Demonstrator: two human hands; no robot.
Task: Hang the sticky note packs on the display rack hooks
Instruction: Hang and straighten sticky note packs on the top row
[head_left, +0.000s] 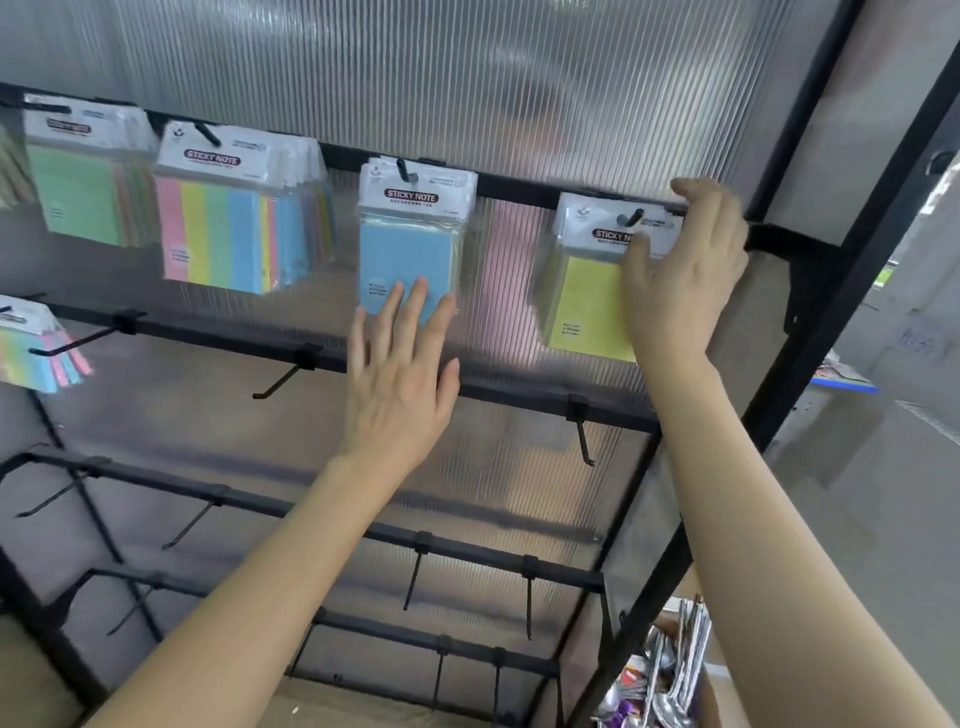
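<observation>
My left hand (400, 384) is spread, fingertips (422, 285) on the lower edge of the blue pack (405, 254); my right hand (680, 270) pinches the header of the yellow pack (587, 306) near the top-right corner of the rack (779, 238).

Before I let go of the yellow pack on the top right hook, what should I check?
1. The yellow pack threaded on the top right hook: ok, the tip pokes out through the header.
2. The right hand grip on the header: ok, thumb in front, fingers over the top.
3. Pack pushed fully back to the top rail: cannot tell.
4. The blue pack hanging: ok; the left hand rests straight-fingered on it.
5. Room for further packs: ok, the lower rail carries an empty hook.
</observation>
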